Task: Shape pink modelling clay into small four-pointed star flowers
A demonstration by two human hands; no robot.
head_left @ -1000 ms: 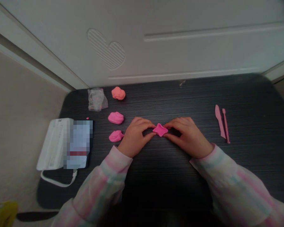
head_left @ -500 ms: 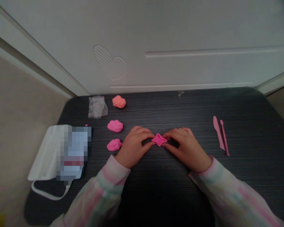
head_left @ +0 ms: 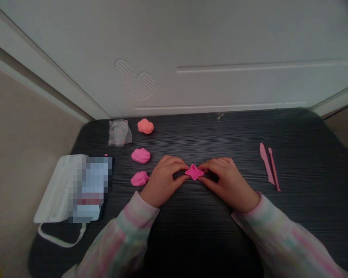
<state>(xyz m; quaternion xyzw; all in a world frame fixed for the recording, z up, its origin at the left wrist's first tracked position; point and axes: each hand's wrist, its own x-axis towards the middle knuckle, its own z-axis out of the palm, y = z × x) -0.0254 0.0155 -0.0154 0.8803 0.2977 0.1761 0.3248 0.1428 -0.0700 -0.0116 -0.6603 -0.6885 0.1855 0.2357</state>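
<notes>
Between my two hands, in the middle of the head view, is a small bright pink piece of modelling clay (head_left: 194, 172), drawn out into a four-pointed star with a hollow centre. My left hand (head_left: 165, 179) pinches its left point between thumb and fingers. On the other side my right hand (head_left: 230, 181) pinches the right point the same way. A pink clay lump (head_left: 139, 178) lies just left of my left hand, partly behind it. Above that sit another pink lump (head_left: 140, 155) and an orange lump (head_left: 145, 126).
At the right of the dark table (head_left: 191, 139) lie a pink plastic knife (head_left: 266, 162) and a thin pink stick tool (head_left: 274, 168). A clear plastic bag (head_left: 120, 132) is at back left. A blurred phone (head_left: 94, 181) with a white cable (head_left: 58, 242) lies beside a white power bank (head_left: 58, 189).
The whole view has shifted very slightly. Both hands keep their pinch on the clay star, whose shape looks the same.
</notes>
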